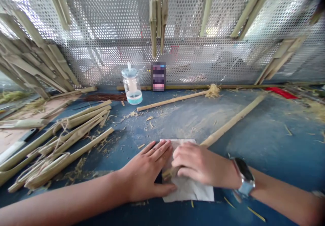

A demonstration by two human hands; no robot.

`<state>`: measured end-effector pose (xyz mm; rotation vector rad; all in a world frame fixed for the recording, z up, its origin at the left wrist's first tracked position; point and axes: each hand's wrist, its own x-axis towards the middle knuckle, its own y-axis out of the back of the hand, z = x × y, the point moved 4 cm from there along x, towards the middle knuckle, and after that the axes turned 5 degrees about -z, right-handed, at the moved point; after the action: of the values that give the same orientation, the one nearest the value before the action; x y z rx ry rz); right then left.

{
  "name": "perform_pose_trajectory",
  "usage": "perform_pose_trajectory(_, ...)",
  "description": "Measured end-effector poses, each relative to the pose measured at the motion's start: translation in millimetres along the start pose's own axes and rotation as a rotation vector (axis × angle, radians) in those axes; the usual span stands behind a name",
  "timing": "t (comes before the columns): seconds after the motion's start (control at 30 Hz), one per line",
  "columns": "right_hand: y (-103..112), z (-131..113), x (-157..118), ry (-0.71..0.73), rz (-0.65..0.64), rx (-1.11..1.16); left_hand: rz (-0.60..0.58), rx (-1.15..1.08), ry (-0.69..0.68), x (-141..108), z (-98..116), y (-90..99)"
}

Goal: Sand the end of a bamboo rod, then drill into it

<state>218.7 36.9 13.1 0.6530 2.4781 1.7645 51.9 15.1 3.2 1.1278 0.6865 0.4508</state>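
Observation:
A white sheet of paper (196,190) lies on the blue tabletop under both hands. My left hand (148,168) rests flat with fingers stretched out on the left side of the paper. Curled over the paper's middle is my right hand (196,163), its fingers bent and pressed together; what they hold, if anything, is hidden. Between the hands shows a small brownish patch (167,175), too blurred to name. A long pale stick (233,121) runs from behind my right hand toward the back right; I cannot tell whether the hand touches it.
Tied bamboo pieces (63,141) lie at left, near a knife (19,144). A clear bottle (132,87) and a phone (158,77) stand at the back by the perforated metal screen (111,16). A thinner stick (172,100), a red strip (282,92) and scattered shavings lie around.

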Motion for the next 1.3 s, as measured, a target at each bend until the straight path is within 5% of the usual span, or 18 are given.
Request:
perform_pose_trajectory(0.1, -2.8, -9.0, 1.5, 0.049, -0.028, -0.133, 0.005, 0.013, -0.003, -0.1, 0.1, -0.5)
perform_pose_trajectory(0.3, 33.2, 42.1, -16.1, -0.196, -0.047, -0.201, -0.006, 0.015, 0.020, -0.7, -2.1, -0.3)
perform_pose_trajectory(0.57, 2.1, -12.6, -7.1, 0.005, -0.041, -0.206, -0.032, 0.025, 0.011, 0.6, 1.0, 0.1)
perform_pose_trajectory(0.8, 31.9, 47.7, -16.0, -0.205, -0.047, -0.091, -0.011, -0.006, 0.018, -0.6, -0.1, 0.5)
perform_pose_trajectory(1.03, 3.9, -7.8, -7.0, -0.017, -0.156, -0.068, -0.008, 0.003, 0.011, 0.5, -1.6, -4.2)
perform_pose_trajectory(1.23, 39.2, 56.4, -21.4, -0.322, -0.176, 0.106, 0.120, 0.043, 0.014, -3.6, -1.1, -2.5)
perform_pose_trajectory(1.3, 41.4, 57.1, -22.5, -0.337, -0.168, 0.110, 0.170, 0.063, 0.006, -4.8, 0.1, -1.3)
